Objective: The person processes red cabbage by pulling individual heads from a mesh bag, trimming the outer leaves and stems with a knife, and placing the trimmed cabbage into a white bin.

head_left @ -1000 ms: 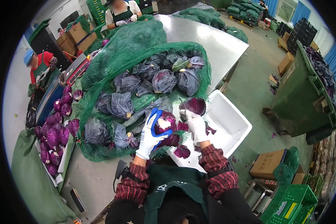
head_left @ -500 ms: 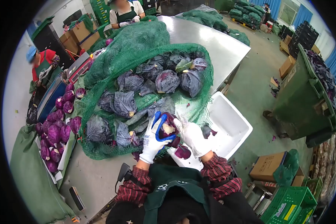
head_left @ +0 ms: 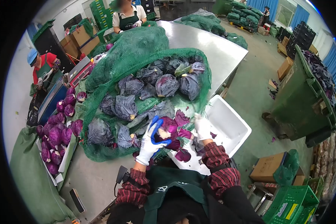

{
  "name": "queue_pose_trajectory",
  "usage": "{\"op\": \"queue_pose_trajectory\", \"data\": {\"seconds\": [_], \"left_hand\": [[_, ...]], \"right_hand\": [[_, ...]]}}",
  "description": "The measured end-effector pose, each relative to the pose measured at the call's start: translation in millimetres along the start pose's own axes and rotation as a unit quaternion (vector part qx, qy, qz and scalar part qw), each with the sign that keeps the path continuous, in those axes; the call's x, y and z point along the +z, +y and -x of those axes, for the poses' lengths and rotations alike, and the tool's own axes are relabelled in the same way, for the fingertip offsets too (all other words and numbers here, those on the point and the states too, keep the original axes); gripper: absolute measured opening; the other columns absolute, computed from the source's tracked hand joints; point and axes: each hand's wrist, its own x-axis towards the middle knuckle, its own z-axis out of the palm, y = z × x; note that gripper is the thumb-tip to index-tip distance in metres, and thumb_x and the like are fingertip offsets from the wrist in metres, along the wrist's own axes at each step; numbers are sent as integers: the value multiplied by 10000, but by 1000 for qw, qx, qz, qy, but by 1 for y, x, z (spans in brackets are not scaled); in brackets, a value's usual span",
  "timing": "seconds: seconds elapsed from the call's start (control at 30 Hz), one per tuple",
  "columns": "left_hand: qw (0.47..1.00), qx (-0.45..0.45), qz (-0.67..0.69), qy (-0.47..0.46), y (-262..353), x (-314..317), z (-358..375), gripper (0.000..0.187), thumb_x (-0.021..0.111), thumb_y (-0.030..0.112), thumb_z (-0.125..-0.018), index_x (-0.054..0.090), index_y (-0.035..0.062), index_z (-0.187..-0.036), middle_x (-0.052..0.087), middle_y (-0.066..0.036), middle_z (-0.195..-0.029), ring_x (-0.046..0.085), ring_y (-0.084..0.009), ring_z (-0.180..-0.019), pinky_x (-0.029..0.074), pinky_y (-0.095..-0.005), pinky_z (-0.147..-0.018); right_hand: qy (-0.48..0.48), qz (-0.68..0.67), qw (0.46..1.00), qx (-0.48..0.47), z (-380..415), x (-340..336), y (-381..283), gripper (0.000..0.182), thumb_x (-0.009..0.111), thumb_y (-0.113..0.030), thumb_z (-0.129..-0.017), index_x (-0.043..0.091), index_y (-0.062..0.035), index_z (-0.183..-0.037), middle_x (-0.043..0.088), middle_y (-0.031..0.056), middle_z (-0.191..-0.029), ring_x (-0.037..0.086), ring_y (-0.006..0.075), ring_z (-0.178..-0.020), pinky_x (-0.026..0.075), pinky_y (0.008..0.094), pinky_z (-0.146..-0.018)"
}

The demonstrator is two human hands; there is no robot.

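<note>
My left hand [head_left: 151, 141], in a white glove with blue fingers, holds a purple cabbage [head_left: 168, 128] with its pale stem end showing. To its right, my right hand [head_left: 202, 127], in a white glove, is apart from the head; its fingers are blurred. Loose purple leaves [head_left: 181, 118] lie between the hands. Beyond them, dark unpeeled cabbages [head_left: 167, 85] rest in an open green mesh bag [head_left: 209, 71]. A white bin [head_left: 233, 127] holding some leaf pieces is beside and under my right hand.
Peeled purple cabbages [head_left: 55, 136] are piled at the left. One person [head_left: 128, 16] stands across the metal table [head_left: 190, 35], another [head_left: 44, 67] at the far left. A green wheeled bin [head_left: 300, 100] and a cardboard box [head_left: 268, 167] stand at the right.
My right hand has moved off the cabbage, up and to the right. Loose purple leaves now show beside the cabbage, and more of its bright surface is visible.
</note>
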Motion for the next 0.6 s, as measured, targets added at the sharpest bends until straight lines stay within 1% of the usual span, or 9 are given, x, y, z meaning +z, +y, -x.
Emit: {"op": "queue_pose_trajectory", "data": {"seconds": [0.07, 0.1, 0.13, 0.2, 0.27, 0.3, 0.4, 0.5, 0.6], "left_hand": [[986, -49, 155, 46, -30, -1, 10, 867, 876, 105, -603, 468, 39, -1365, 408, -136, -1449, 393, -245, -1341, 329, -377, -1110], [976, -68, 200, 53, -41, -6, 12, 856, 875, 104, -607, 470, 30, -1357, 415, -136, -1442, 396, -242, -1338, 327, -372, -1111], [964, -92, 244, 57, -46, -9, 16, 845, 874, 103, -610, 472, 21, -1348, 422, -136, -1435, 400, -239, -1334, 325, -367, -1113], [976, -81, 195, 48, -29, -13, 9, 794, 861, 118, -643, 478, 19, -1332, 455, -131, -1398, 420, -237, -1315, 336, -363, -1103], [977, -137, 163, 24, -17, -13, -1, 736, 845, 137, -678, 493, 14, -1313, 487, -125, -1349, 453, -236, -1279, 353, -364, -1085], [979, -133, 148, 33, -10, -9, -7, 648, 823, 161, -713, 530, 0, -1269, 507, -127, -1303, 473, -236, -1250, 378, -354, -1054], [985, -103, -136, 13, 17, 1, -25, 605, 756, 296, -780, 550, 70, -1302, 517, -162, -1287, 466, -310, -1251, 364, -389, -1054], [993, -86, -69, 27, -6, 6, -23, 610, 738, 342, -792, 547, 103, -1319, 529, -170, -1291, 457, -337, -1258, 349, -411, -1065], [994, -77, -77, 22, -13, 5, -24, 571, 722, 323, -815, 555, 84, -1306, 524, -175, -1313, 467, -342, -1253, 357, -410, -1059]], "right_hand": [[12, -30, 970, 241, 0, -13, -13, 425, 415, -440, -982, 681, -110, -1005, 682, 152, -983, 650, 321, -943, 500, 394, -825], [86, 43, 969, 226, 2, -19, -38, 459, 450, -476, -959, 642, -87, -1109, 673, 178, -1026, 643, 352, -966, 497, 403, -844], [-15, 11, 975, 222, 2, -47, -79, 621, 501, -563, -904, 565, -60, -1264, 642, 222, -1130, 624, 383, -1031, 482, 432, -892], [-65, -34, 985, 156, 7, -43, -109, 744, 566, -607, -846, 507, -51, -1337, 634, 246, -1145, 621, 377, -1056, 481, 434, -893], [-146, -87, 972, 164, 1, -41, -134, 749, 605, -608, -819, 546, -29, -1291, 637, 260, -1124, 623, 368, -1059, 486, 418, -886], [-245, -217, 918, 222, -2, -57, -157, 688, 611, -555, -844, 577, 3, -1244, 638, 269, -1109, 619, 368, -1065, 482, 401, -890], [-99, -70, 989, 85, 2, 4, -132, 576, 621, -473, -868, 609, -9, -1210, 643, 272, -1080, 623, 366, -1050, 474, 376, -893], [-229, -178, 937, 197, -6, -21, -132, 656, 658, -484, -838, 538, -52, -1316, 631, 271, -1119, 618, 363, -1070, 465, 366, -920], [-212, -179, 955, 107, 7, -42, -141, 792, 698, -490, -800, 416, -85, -1419, 618, 263, -1162, 616, 361, -1083, 466, 365, -930]]}}
